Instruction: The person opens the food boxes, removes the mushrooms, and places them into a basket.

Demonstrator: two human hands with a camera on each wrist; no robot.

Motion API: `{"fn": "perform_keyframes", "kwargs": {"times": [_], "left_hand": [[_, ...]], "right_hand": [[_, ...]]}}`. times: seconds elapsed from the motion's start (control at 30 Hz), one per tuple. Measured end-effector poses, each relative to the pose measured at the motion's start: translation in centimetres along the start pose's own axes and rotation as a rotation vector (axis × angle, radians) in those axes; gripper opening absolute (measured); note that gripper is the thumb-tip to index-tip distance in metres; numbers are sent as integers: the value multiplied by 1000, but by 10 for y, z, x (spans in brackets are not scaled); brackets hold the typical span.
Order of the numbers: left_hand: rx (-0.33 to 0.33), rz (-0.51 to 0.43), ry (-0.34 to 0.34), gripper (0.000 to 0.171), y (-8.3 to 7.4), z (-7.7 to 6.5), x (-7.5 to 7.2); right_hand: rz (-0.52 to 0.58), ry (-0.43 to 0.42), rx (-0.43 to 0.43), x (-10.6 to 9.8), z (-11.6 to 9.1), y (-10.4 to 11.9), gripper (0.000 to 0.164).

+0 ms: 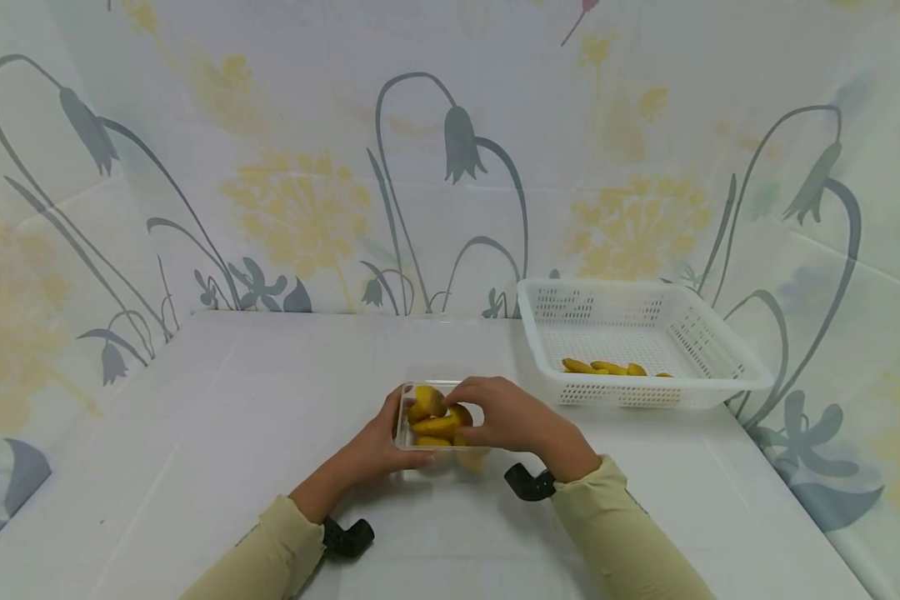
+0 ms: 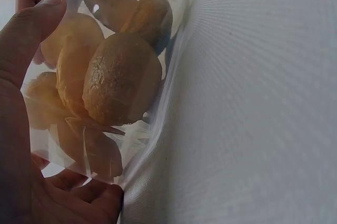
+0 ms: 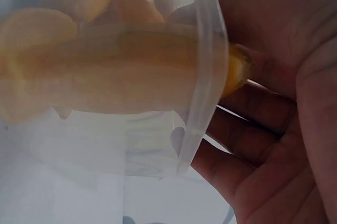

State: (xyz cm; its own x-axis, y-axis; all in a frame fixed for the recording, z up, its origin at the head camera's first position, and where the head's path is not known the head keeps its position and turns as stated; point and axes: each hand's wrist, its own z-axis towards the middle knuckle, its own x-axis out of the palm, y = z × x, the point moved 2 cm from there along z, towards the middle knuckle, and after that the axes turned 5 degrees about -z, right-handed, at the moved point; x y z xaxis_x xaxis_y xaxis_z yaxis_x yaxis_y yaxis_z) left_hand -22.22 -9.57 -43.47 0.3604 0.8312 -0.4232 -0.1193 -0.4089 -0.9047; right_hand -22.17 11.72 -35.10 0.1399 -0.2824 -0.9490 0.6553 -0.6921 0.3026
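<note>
A small clear plastic box (image 1: 442,448) holds several yellow and brownish fruit-like pieces, some round and some long. My left hand (image 1: 375,446) grips the box along its left side, with the thumb on the near wall. From the right, my right hand (image 1: 510,417) reaches over the rim, its thumb and fingers curled about a yellow fruit-like piece (image 1: 461,415). Through the wall in the left wrist view, an oval brown piece (image 2: 124,79) lies among the others. In the right wrist view, a long yellow piece (image 3: 238,71) pokes past the rim beside the right fingers.
At the back right stands a white perforated basket (image 1: 645,393) with several yellow fruit-like pieces (image 1: 607,367) along its near side. A white cloth (image 1: 232,467) covers the table. Behind it hangs a flower-patterned curtain (image 1: 450,233).
</note>
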Motion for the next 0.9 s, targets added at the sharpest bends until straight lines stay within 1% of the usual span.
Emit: {"fn": "perform_keyframes", "kwargs": {"times": [0.2,0.43,0.57,0.67,0.9], "left_hand": [[-5,-1,1,116,-1,1,0],[5,5,-3,115,-1,1,0],[7,3,-7,115,0,1,1],[11,-5,-6,115,1,1,1],[29,-24,3,116,3,2,1]], "right_hand": [[2,-36,-33,-4,-1,-1,36],[51,-53,-29,-6,-2,-4,37],[69,-78,-48,-8,-3,-5,37],[103,-85,-57,-9,-4,-6,37],[156,-107,-106,-14,-5,-10,37]]}}
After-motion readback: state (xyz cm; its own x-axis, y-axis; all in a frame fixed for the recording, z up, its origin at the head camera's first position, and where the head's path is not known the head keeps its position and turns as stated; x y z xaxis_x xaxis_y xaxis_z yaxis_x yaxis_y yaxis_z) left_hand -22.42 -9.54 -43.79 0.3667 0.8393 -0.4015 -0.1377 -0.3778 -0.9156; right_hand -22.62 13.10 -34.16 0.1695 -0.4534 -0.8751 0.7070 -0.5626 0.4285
